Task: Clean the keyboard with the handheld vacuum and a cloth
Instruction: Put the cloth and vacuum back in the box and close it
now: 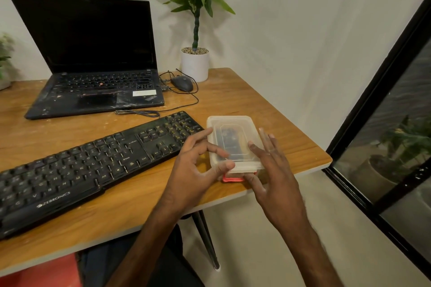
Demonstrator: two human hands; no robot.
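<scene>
Both hands, left (198, 165) and right (270, 170), fingers spread, touch the sides of a clear box (233, 144) right of the keyboard (93, 165), gripping nothing firmly, so I judge opening it for the dark device inside comes next.

Both bare forearms reach forward. The left hand (198, 165) has its fingers spread and curled, thumb forward. The right hand (270, 170) is flat, fingers straight, thumb low. Neither grip is closed.
</scene>
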